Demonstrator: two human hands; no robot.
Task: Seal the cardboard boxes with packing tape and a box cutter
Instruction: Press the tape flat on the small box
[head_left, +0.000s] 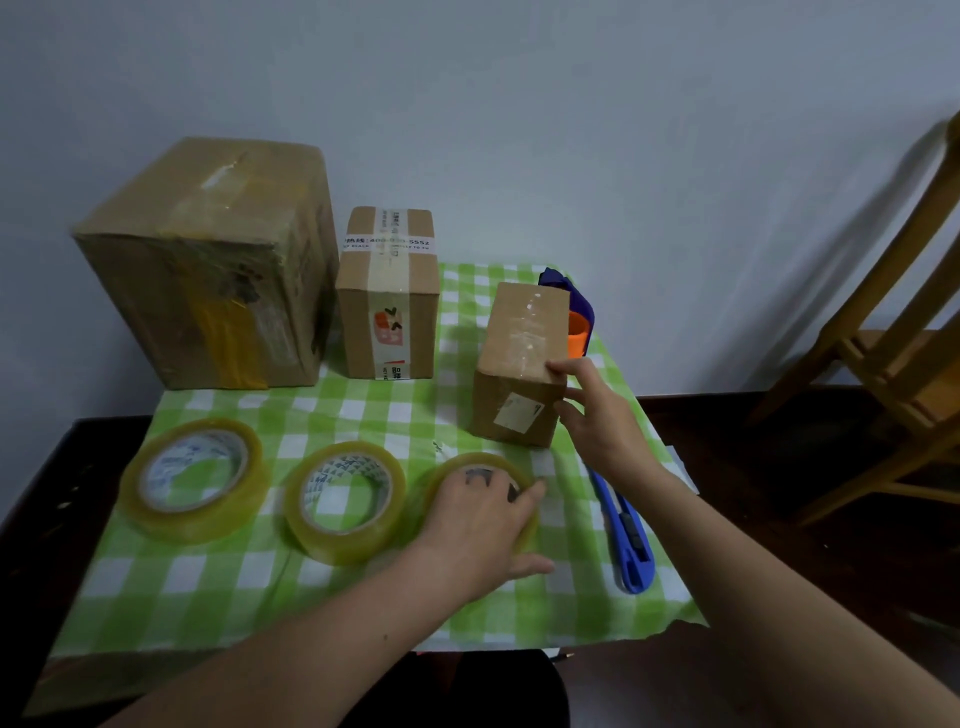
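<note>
Boxes of brown cardboard stand in three sizes on a green checked cloth (363, 415) that covers a dark table (62, 493) set against a pale wall. The large box (208, 260) is at the far left, wrapped in yellowish tape, with the middle box (387, 296) just beside it on its right, crossed by printed white tape. The small box (519, 364) stands apart to the right, nearer the person, with clear tape glinting along its top and a pale label on its near face. The right hand (597, 410) holds this box at its near right top corner, the grip light: one fingertip rests on the top edge and the thumb lies against the front right edge. Behind the box an orange and blue object (576, 332) shows only in part. Three rolls of clear tape lie flat in a row along the near side of the cloth: the left tape roll (195, 478), the centre tape roll (345, 501), and the right tape roll (483, 460). The left hand (483, 519) is cupped over the right one, its grip spanning the roll with fingers curved across the top and far rim and the thumb along the near side. A blue box cutter (623, 530) lies on the cloth to the right of that roll, under the right forearm. A wooden chair (909, 338) stands at the far right.
</note>
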